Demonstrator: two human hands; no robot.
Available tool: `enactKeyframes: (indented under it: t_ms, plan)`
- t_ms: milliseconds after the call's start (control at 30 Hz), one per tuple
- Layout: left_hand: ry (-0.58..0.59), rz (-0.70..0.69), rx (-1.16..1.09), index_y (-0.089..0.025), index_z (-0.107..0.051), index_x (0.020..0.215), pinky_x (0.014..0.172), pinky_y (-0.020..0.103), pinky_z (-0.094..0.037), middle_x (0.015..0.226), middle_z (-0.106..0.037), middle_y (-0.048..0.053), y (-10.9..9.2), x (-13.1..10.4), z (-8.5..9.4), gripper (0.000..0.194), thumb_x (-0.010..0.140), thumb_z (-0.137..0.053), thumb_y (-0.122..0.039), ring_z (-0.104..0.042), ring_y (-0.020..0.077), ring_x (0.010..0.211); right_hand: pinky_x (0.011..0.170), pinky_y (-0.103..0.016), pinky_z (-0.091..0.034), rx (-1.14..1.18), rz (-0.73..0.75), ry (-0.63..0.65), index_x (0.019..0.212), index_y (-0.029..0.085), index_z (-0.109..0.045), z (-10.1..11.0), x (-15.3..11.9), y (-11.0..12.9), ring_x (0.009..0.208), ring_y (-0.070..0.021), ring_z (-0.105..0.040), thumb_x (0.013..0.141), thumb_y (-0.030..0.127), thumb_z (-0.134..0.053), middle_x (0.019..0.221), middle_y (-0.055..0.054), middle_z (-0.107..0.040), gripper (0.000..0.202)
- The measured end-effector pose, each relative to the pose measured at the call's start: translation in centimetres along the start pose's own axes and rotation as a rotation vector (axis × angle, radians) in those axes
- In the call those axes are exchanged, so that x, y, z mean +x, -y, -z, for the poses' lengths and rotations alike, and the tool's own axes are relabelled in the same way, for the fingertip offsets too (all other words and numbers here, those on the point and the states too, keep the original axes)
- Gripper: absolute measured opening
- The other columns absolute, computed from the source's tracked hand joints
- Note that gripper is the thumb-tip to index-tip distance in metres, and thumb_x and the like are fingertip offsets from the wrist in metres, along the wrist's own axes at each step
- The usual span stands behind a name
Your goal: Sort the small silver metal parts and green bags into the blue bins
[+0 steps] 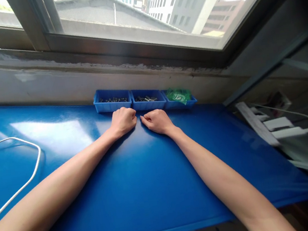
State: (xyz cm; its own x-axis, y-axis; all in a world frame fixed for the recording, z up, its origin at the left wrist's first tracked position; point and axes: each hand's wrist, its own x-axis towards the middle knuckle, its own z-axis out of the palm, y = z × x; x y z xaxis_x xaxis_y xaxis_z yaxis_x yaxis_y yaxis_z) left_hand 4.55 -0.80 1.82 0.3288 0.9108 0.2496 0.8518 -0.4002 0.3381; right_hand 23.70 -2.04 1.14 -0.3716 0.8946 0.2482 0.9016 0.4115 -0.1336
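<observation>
My left hand [123, 120] rests as a closed fist on the blue table, just in front of the left bin [114, 105]. Facing it across a small gap is my right hand [157, 121], curled shut with the thumb side inward, near the middle bin [149, 105]. No object shows in either fist. Small dark metal parts [114, 100] lie in the left bin. The middle bin holds short metallic pieces [146, 98]. A green plastic bag [179, 95] fills the right bin [184, 105].
The blue table [131, 195] runs along a wall under a window [131, 38]. A white cable [34, 172] loops over its left side. To the right, beyond the table edge, stand a metal frame post [267, 63] and pale white pieces [278, 124], partly blurred.
</observation>
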Motion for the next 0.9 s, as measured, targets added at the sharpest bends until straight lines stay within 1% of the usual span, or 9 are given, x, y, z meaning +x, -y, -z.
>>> enactKeyframes:
  t_ms: [67, 167, 333, 467, 700, 900]
  plan:
    - [0.021, -0.038, -0.002, -0.021, -0.063, 0.066, 0.063, 0.035, -0.028, 0.075, -0.070, 0.011, 0.16, 0.05, -0.11, 0.021, 0.086, -0.054, -0.024, -0.068, 0.0276, 0.078, 0.063, -0.034, -0.025, -0.013, -0.010, 0.018, 0.062, 0.020, -0.068, 0.14, 0.00, 0.11, 0.068, -0.0192, -0.064, 0.102, 0.040, -0.049, 0.074, -0.008, -0.077, 0.048]
    - [0.017, -0.057, -0.024, -0.022, -0.061, 0.064, 0.061, 0.034, -0.025, 0.072, -0.069, 0.011, 0.50, 0.18, -0.31, 0.022, 0.085, -0.055, -0.023, -0.066, 0.0271, 0.076, 0.064, -0.034, -0.026, -0.023, -0.024, 0.040, 0.066, 0.021, -0.072, 0.27, 0.01, 0.20, 0.072, -0.0203, -0.067, 0.102, 0.040, -0.048, 0.078, -0.009, -0.079, 0.048]
    - [0.014, -0.125, -0.082, -0.022, -0.055, 0.059, 0.060, 0.035, -0.022, 0.067, -0.066, 0.008, 0.78, 0.22, -0.44, 0.023, 0.082, -0.057, -0.020, -0.060, 0.0232, 0.068, 0.063, -0.034, -0.026, -0.030, -0.038, 0.044, 0.069, 0.021, -0.075, 0.28, 0.07, 0.20, 0.073, -0.0210, -0.068, 0.103, 0.041, -0.047, 0.080, -0.010, -0.080, 0.048]
    - [0.027, -0.194, -0.106, -0.023, -0.055, 0.057, 0.060, 0.035, -0.022, 0.065, -0.065, 0.007, 0.74, 0.09, -0.31, 0.024, 0.081, -0.056, -0.020, -0.056, 0.0218, 0.064, 0.063, -0.034, -0.025, -0.033, -0.041, 0.049, 0.071, 0.021, -0.077, 0.29, 0.09, 0.24, 0.075, -0.0212, -0.069, 0.102, 0.041, -0.048, 0.082, -0.010, -0.081, 0.047]
    - [0.017, -0.204, -0.126, -0.022, -0.045, 0.056, 0.059, 0.034, -0.021, 0.062, -0.061, 0.005, 0.84, 0.10, -0.20, 0.025, 0.079, -0.056, -0.021, -0.048, 0.0187, 0.060, 0.062, -0.034, -0.025, -0.012, -0.050, 0.036, 0.070, 0.020, -0.076, 0.43, 0.10, 0.43, 0.074, -0.0212, -0.069, 0.102, 0.041, -0.048, 0.081, -0.010, -0.081, 0.047]
    - [0.018, -0.209, -0.131, -0.022, -0.041, 0.055, 0.059, 0.035, -0.021, 0.060, -0.059, 0.005, 0.79, 0.05, -0.11, 0.027, 0.078, -0.055, -0.021, -0.046, 0.0182, 0.059, 0.062, -0.035, -0.025, -0.007, -0.048, 0.027, 0.069, 0.021, -0.075, 0.44, 0.05, 0.47, 0.074, -0.0218, -0.069, 0.102, 0.042, -0.049, 0.081, -0.010, -0.081, 0.047]
